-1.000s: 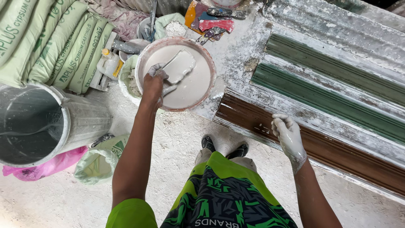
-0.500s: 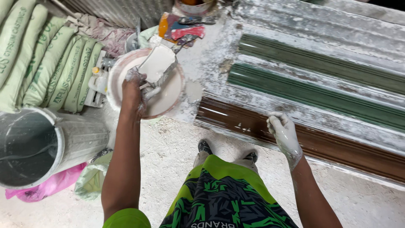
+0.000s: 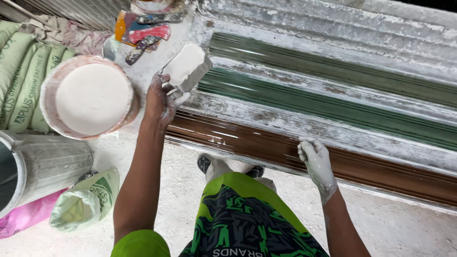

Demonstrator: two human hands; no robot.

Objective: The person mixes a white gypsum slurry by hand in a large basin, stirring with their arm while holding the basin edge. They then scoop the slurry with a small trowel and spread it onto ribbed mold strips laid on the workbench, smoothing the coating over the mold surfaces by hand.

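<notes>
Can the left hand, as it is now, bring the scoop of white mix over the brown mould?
Probably yes: the left hand holds the scoop right beside the brown mould, with nothing between them.

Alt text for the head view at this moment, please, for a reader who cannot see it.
Seen from above, a person's left hand lifts a scoop full of white plaster over a long brown mould, while the plaster-coated right hand rests on the mould's near edge. A basin of white plaster sits on the floor to the left.

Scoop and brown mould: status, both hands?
Left hand grips plaster-filled scoop, above brown mould's end. Right hand, plaster-coated, rests on the mould rim. Plaster basin left; nothing between scoop and mould.
</notes>
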